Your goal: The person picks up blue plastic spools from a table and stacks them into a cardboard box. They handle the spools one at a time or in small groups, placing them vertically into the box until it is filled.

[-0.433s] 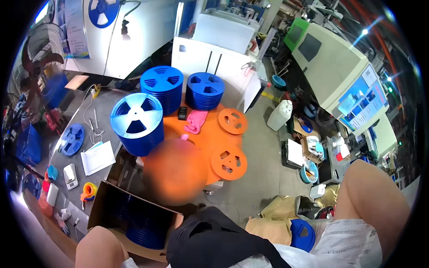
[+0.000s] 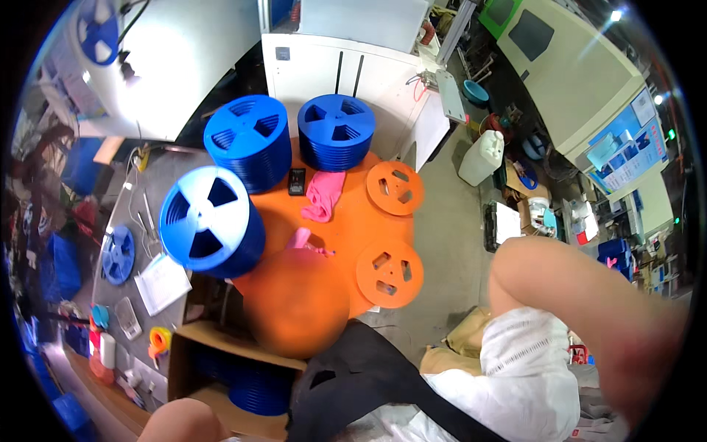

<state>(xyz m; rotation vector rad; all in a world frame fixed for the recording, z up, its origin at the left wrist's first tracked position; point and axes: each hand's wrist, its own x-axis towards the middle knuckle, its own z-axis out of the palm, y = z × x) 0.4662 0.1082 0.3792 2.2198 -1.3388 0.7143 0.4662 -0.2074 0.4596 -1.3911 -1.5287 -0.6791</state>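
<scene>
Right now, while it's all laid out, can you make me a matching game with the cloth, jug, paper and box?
Things:
1. cloth
2. jug
3. paper
4. box

Clues:
A. standing on the floor
B. has blue reels inside
C. lying on the grey table
D. pink, on the orange surface

Pairs: 1-D, 2-A, 3-C, 4-B

We see three upright stacks of blue reels on the orange table (image 2: 350, 228), each top flange with three wedge cutouts: front-left stack (image 2: 205, 216), top washed pale by glare; back-left stack (image 2: 246, 126) just behind it; back-right stack (image 2: 336, 120), near the back-left one. Edges look roughly aligned. We also have shaded blue reels (image 2: 259, 392) inside the open carton (image 2: 243, 342), ribbed edges showing, count unclear.
</scene>
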